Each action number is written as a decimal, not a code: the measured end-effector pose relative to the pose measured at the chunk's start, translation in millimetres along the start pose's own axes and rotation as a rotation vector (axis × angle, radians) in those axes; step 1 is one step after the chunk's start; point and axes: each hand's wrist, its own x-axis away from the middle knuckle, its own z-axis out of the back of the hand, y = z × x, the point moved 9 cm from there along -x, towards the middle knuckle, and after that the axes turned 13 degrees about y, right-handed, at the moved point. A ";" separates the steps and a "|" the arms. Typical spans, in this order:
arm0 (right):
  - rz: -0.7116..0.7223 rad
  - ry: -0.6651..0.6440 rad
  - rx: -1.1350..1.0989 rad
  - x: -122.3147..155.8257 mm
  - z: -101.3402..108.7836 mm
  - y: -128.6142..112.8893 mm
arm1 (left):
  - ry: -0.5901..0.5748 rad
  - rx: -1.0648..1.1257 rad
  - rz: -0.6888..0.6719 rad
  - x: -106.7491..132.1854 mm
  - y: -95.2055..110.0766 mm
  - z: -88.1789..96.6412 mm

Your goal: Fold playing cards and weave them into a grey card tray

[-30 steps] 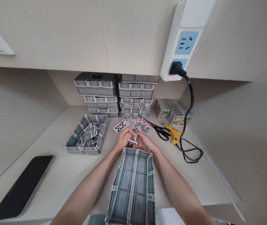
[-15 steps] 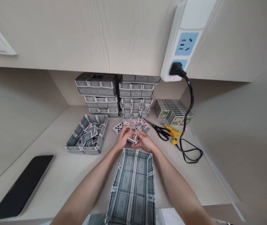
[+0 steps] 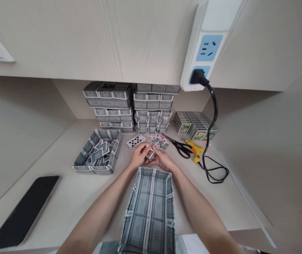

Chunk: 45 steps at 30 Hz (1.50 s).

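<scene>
A playing card with a coloured picture face is pinched between my two hands, just beyond a long open box made of patterned grey cards. My left hand is closed on the card's left side. From the right, my right hand grips the same card, thumb on top and fingers below. Whether more cards lie under it I cannot tell. Behind my hands, a black-spotted card and several other loose cards lie on the table.
Left stands a card-made tray holding folded cards. Stacked card boxes and packs of cards line the back. Black-handled scissors and a yellow glue gun lie right, its cord hanging from a power strip. A phone lies front left.
The card in my hands has tilted, and my left fingers have shifted over its upper left part. The boxes and tools stay where they were; the view has moved slightly.
</scene>
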 end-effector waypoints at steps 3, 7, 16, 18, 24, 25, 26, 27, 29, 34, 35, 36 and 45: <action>0.032 0.006 0.055 0.2 -0.1 0.7 | -0.034 0.055 0.114 2.4 -10.2 -4.2; 0.130 0.065 0.184 -1.6 4.2 -1.5 | -0.045 0.107 0.243 6.7 -18.8 -7.5; 0.333 0.125 0.456 1.3 2.9 -14.3 | -0.128 0.095 0.288 11.4 -17.6 -13.0; 0.348 0.152 0.474 2.5 4.4 -15.9 | -0.100 0.089 0.247 9.0 -15.5 -9.9; 0.397 0.241 0.516 1.9 11.1 -16.1 | -0.020 0.006 0.154 3.3 -13.2 -3.0; 0.415 0.263 0.533 1.6 12.6 -16.6 | -0.016 -0.015 0.147 3.0 -13.5 -2.8; 0.434 0.290 0.549 1.4 14.5 -17.3 | -0.011 -0.039 0.138 2.8 -13.7 -2.4; 0.449 0.315 0.564 1.1 16.3 -17.7 | -0.005 -0.066 0.127 2.8 -13.8 -2.0; 0.455 0.346 0.586 0.0 18.5 -17.2 | 0.006 -0.128 0.103 2.9 -13.4 -1.1; 0.403 0.312 0.520 -3.9 17.4 -12.7 | 0.042 -0.200 0.075 4.0 -12.1 1.8; 0.388 0.288 0.494 -4.9 16.1 -11.3 | 0.056 -0.196 0.075 4.0 -11.7 2.8; 0.373 0.263 0.473 -5.9 14.8 -9.7 | 0.071 -0.193 0.073 3.9 -11.1 4.0; 0.349 0.209 0.452 -7.2 9.5 -6.9 | 0.129 -0.195 0.099 2.8 -14.3 6.2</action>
